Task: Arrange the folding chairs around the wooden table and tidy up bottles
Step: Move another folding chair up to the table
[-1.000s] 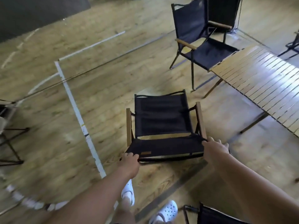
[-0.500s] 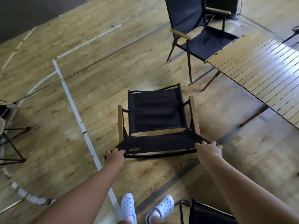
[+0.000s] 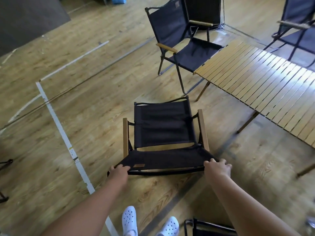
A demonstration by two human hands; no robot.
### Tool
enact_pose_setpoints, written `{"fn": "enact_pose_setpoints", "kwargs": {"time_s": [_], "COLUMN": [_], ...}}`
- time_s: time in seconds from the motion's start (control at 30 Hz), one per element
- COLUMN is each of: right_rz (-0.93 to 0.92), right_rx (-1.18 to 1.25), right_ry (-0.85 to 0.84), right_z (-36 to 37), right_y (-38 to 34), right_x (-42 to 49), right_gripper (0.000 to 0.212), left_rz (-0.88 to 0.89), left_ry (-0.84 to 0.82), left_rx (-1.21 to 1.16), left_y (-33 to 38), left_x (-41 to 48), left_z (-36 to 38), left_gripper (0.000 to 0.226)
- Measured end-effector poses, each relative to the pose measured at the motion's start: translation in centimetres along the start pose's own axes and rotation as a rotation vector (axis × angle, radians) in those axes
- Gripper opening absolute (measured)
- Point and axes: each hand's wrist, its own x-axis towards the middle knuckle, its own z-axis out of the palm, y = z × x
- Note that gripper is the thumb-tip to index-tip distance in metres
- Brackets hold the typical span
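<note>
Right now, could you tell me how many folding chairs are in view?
4: held chair in left hand and right hand, centre; end chair by the table; far chair beyond it, top right; cut-off chair at bottom edge. Black legs at left edge may be a fifth.

Black folding chairs: four. Centre chair (image 3: 163, 126), far chair (image 3: 170, 29), far-right chair (image 3: 300, 36), near-edge chair (image 3: 209, 229). Slatted wooden table (image 3: 265, 79): one. White clogs: two, left clog (image 3: 129, 217), right clog (image 3: 170, 224).

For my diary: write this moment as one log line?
folding chair: held | left hand: grips left corner | right hand: grips right corner | wooden table: ahead-right | second chair: at table's end
</note>
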Motion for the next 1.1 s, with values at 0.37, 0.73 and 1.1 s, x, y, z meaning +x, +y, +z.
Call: {"fn": "enact_pose_setpoints", "kwargs": {"time_s": [0.37,0.73,1.1], "right_rz": [0.165,0.375,0.558], "right_rx": [0.162,0.31,0.44], "right_ry": [-0.06,-0.078,-0.114], "right_z": [-0.1,-3.3,-7.9], "right_y": [0.9,-1.8,-5.2], "right_x": [0.2,2.6,6.7], "right_gripper": [0.044,0.041,0.041], "left_rz": [0.127,0.267,0.441], "left_ry": [0.066,-0.017,-0.012], "left_rx": [0.153,0.278,0.097], "left_y": [3.9,6.9,11.7], "left_x": [5.2,13.7,23.1], "left_z": [-6.3,-12.8,-22.8], "left_gripper": [0.058,0.066,0.058]}}
